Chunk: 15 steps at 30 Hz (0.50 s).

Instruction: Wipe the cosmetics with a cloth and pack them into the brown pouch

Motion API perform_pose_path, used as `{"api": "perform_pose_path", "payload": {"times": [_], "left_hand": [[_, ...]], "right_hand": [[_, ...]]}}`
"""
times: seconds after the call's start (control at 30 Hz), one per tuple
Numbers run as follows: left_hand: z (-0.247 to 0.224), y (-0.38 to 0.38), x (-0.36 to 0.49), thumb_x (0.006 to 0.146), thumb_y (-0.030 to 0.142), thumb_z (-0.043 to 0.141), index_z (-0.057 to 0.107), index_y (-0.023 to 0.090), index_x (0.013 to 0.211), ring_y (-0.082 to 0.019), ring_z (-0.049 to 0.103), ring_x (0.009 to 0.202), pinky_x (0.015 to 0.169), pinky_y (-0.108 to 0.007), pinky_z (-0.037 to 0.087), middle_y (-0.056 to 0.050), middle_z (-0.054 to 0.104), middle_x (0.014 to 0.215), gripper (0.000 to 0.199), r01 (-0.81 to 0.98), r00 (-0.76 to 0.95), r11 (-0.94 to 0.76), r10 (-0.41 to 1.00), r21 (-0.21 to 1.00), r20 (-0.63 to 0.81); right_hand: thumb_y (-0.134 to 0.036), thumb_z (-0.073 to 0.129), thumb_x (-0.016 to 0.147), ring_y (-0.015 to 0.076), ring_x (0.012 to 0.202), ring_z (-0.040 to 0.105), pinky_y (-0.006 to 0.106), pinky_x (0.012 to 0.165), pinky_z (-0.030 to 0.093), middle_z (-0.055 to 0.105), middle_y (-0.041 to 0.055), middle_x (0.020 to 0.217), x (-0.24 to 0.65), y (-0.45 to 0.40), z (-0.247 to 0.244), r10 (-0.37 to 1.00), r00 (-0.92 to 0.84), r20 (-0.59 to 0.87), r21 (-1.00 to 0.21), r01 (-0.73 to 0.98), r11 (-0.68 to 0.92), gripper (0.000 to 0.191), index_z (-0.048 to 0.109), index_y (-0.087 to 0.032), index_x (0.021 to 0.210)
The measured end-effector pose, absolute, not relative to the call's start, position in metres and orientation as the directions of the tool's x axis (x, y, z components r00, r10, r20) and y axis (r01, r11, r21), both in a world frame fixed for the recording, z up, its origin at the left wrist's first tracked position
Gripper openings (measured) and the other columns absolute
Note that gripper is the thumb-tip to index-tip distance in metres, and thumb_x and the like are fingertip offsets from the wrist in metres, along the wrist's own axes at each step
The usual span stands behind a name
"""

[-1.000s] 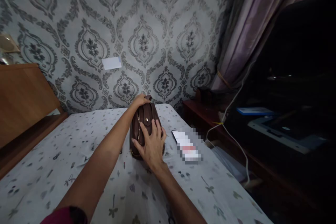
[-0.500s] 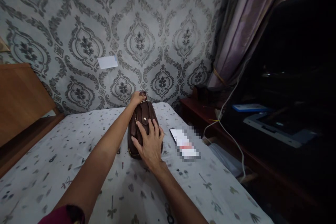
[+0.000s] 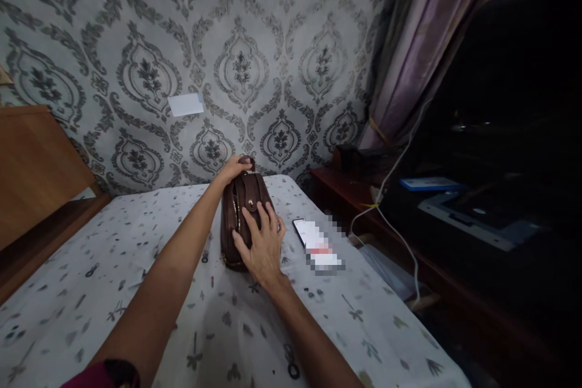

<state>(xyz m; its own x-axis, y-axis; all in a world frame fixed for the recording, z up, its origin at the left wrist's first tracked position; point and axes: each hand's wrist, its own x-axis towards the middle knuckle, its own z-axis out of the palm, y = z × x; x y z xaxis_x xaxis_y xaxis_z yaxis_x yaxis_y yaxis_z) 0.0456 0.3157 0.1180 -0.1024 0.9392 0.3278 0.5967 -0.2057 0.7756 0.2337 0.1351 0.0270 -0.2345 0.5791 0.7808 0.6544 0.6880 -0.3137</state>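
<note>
A dark brown handbag [image 3: 231,236] with a gold-coloured clasp on a flap lies on the patterned bedsheet, its long side pointing away from me. At its far end my left hand [image 3: 235,168] is closed around the bag's strap [image 3: 247,161]. My right hand [image 3: 264,245] rests on the near right part of the bag, palm down with the fingers spread. Along the left of the flap runs a zip [image 3: 237,209], which looks partly parted; the bag's inside is too dark to make out.
A phone [image 3: 313,242] with a lit, partly blurred screen lies right of the bag. The white sheet [image 3: 218,339] ends at a dark red wooden shelf [image 3: 325,185] with a white cable [image 3: 400,236]. A wooden headboard [image 3: 40,163] stands left; patterned wallpaper is behind.
The gap along the zip looks slightly wider, and my right hand has shifted a little right on the bag. My left hand keeps hold of the strap. The view has tilted slightly.
</note>
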Motion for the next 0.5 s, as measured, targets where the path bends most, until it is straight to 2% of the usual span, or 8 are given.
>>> {"api": "perform_pose_path", "payload": {"times": [0.1,0.2,0.33,0.5], "left_hand": [[0.121,0.307,0.030,0.069,0.027,0.066,0.067,0.015,0.073,-0.013,0.056,0.066,0.067,-0.024,0.043,0.002,0.063,0.066,0.012,0.615,-0.088,-0.185,0.950,0.767,0.299],[0.123,0.298,0.012,0.066,0.027,0.070,0.063,0.015,0.062,-0.012,0.050,0.059,0.060,-0.024,0.038,0.004,0.053,0.054,0.014,0.657,-0.109,-0.137,0.956,0.742,0.272],[0.123,0.288,0.003,0.065,0.027,0.070,0.053,0.018,0.048,-0.012,0.044,0.054,0.054,-0.023,0.031,0.006,0.037,0.044,0.026,0.706,-0.170,-0.087,0.942,0.703,0.288],[0.117,0.284,0.013,0.067,0.026,0.067,0.054,0.019,0.051,-0.015,0.049,0.062,0.057,-0.024,0.032,0.004,0.044,0.048,0.022,0.712,-0.274,-0.050,0.898,0.700,0.344]], "right_hand": [[-0.039,0.057,0.093,0.0306,0.142,0.033,0.049,0.112,0.026,0.048,0.0113,0.148,0.234,0.135,0.027,0.583,-0.238,0.777,-0.317,0.652,0.688,0.046,0.057,-0.027,0.137],[-0.038,0.056,0.093,0.0305,0.142,0.033,0.049,0.112,0.026,0.048,0.0111,0.148,0.234,0.136,0.027,0.581,-0.233,0.780,-0.324,0.644,0.693,0.045,0.057,-0.027,0.136],[-0.037,0.055,0.094,0.0300,0.142,0.032,0.049,0.112,0.026,0.048,0.0115,0.147,0.234,0.136,0.027,0.567,-0.234,0.790,-0.314,0.640,0.701,0.043,0.058,-0.026,0.135],[-0.038,0.054,0.095,0.0294,0.143,0.033,0.049,0.112,0.026,0.049,0.0111,0.148,0.234,0.135,0.027,0.572,-0.231,0.787,-0.322,0.636,0.701,0.041,0.059,-0.027,0.135]]}}
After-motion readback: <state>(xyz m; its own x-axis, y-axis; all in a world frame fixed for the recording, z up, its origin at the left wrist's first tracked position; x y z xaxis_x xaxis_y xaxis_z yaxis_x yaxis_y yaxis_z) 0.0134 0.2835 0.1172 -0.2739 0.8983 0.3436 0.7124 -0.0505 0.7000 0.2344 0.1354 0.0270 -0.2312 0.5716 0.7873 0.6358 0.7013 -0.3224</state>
